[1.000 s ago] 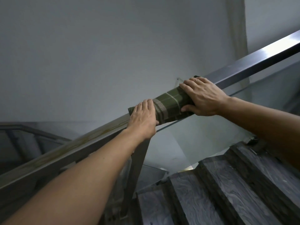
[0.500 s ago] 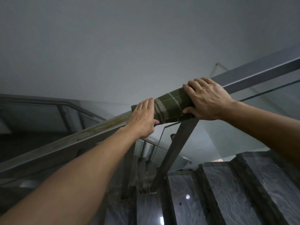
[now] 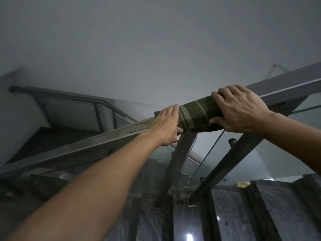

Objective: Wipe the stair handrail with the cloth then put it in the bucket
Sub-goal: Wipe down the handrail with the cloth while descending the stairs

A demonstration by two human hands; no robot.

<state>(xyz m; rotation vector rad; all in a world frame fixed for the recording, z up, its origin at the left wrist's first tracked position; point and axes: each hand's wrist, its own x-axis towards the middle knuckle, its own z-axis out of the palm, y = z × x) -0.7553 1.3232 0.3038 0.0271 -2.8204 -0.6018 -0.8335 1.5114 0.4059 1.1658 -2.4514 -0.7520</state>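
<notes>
A dark green checked cloth (image 3: 198, 115) is wrapped over the sloping metal handrail (image 3: 104, 140). My left hand (image 3: 165, 126) grips the cloth's lower end, fingers over the rail top and thumb underneath. My right hand (image 3: 239, 108) clasps the cloth's upper end around the rail. Brownish stains mark the rail just below my left hand. No bucket is in view.
Two slanted metal posts (image 3: 225, 164) and glass panels (image 3: 251, 153) stand under the rail. Grey marble steps (image 3: 278, 214) lie below at the right. A second handrail (image 3: 69, 96) of the lower flight runs at the left, against a plain grey wall.
Both hands have kept their hold on the cloth around the rail and travelled along it; a second post has come into view under the rail and the lower flight's rail shows more fully.
</notes>
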